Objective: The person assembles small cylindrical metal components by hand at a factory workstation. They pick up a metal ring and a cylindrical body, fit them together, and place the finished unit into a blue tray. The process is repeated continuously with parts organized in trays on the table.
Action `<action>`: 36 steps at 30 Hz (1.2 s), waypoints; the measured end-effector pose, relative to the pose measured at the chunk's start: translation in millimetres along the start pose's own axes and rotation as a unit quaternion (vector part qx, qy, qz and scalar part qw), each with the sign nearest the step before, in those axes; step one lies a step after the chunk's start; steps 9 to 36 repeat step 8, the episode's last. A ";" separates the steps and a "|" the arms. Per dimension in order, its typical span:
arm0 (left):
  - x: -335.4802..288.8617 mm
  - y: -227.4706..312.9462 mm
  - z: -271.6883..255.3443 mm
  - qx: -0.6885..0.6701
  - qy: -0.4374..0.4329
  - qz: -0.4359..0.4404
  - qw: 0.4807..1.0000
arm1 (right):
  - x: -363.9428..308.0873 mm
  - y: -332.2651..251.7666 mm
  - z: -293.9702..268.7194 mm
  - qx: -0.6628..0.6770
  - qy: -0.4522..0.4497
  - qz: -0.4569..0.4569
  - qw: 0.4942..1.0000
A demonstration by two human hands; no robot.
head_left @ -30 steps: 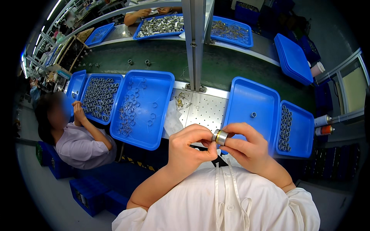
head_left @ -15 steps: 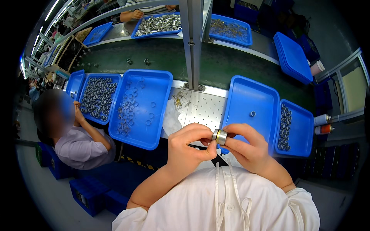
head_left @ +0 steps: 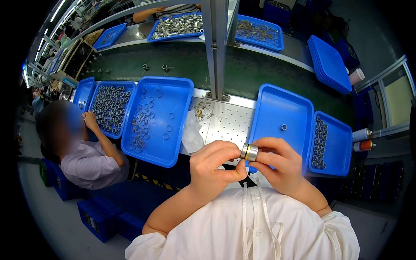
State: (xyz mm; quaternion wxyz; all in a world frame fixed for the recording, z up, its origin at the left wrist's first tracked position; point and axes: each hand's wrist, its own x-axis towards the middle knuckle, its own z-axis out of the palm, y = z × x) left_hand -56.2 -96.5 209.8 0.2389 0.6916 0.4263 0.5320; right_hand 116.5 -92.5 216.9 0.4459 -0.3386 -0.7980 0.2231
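Note:
In front of my chest I hold a short metal cylinder (head_left: pixel 249 152) with a yellow band around it. My left hand (head_left: pixel 212 167) is closed, its fingertips pinching the cylinder's left end. From the other side, my right hand (head_left: pixel 281 164) grips the right end between thumb and fingers. Just beyond my right hand lies a blue tray (head_left: pixel 284 102) with one metal ring (head_left: pixel 283 127) in it. Left of my hands, another blue tray (head_left: pixel 175 108) contains many thin wire rings (head_left: pixel 142 130).
A perforated metal worktop (head_left: pixel 229 121) bears small brass-coloured pieces (head_left: pixel 201 110) and a white sheet (head_left: pixel 192 135). Ring-filled trays stand at far right (head_left: pixel 340 143) and left. Behind runs a green conveyor (head_left: pixel 177 65), with a metal post (head_left: pixel 215 52) before it. A co-worker (head_left: pixel 93 164) sits at left.
The cylinder has shifted slightly in my fingers and more of its right part shows. The co-worker's hand at left has moved a little.

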 end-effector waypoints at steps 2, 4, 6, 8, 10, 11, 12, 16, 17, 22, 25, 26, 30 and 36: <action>0.0 1.1 -0.1 -0.025 -0.007 -0.028 0.999 | 1.3 0.7 -0.9 -0.028 -0.006 -0.028 0.999; 0.0 2.0 -1.2 -0.044 -0.015 -0.055 0.997 | 2.2 1.8 -2.3 -0.044 -0.024 -0.052 0.997; -0.7 1.6 -1.9 -0.039 -0.019 -0.058 0.997 | 2.0 3.1 -3.5 -0.059 -0.040 -0.073 0.995; -1.2 2.0 -2.7 -0.037 -0.022 -0.059 0.997 | 0.8 3.9 -5.1 -0.075 -0.052 -0.088 0.992; -1.2 2.0 -2.7 -0.037 -0.022 -0.059 0.997 | 0.8 3.9 -5.1 -0.075 -0.052 -0.088 0.992; -1.2 2.0 -2.7 -0.037 -0.022 -0.059 0.997 | 0.8 3.9 -5.1 -0.075 -0.052 -0.088 0.992; -1.2 2.0 -2.7 -0.037 -0.022 -0.059 0.997 | 0.8 3.9 -5.1 -0.075 -0.052 -0.088 0.992; -1.2 2.0 -2.7 -0.037 -0.022 -0.059 0.997 | 0.8 3.9 -5.1 -0.075 -0.052 -0.088 0.992; -1.2 2.0 -2.7 -0.037 -0.022 -0.059 0.997 | 0.8 3.9 -5.1 -0.075 -0.052 -0.088 0.992; -1.2 2.0 -2.7 -0.037 -0.022 -0.059 0.997 | 0.8 3.9 -5.1 -0.075 -0.052 -0.088 0.992; -1.2 2.0 -2.7 -0.037 -0.022 -0.059 0.997 | 0.8 3.9 -5.1 -0.075 -0.052 -0.088 0.992; -1.2 2.0 -2.7 -0.037 -0.022 -0.059 0.997 | 0.8 3.9 -5.1 -0.075 -0.052 -0.088 0.992; -1.2 2.0 -2.7 -0.037 -0.022 -0.059 0.997 | 0.8 3.9 -5.1 -0.075 -0.052 -0.088 0.992; -1.2 2.0 -2.7 -0.037 -0.022 -0.059 0.997 | 0.8 3.9 -5.1 -0.075 -0.052 -0.088 0.992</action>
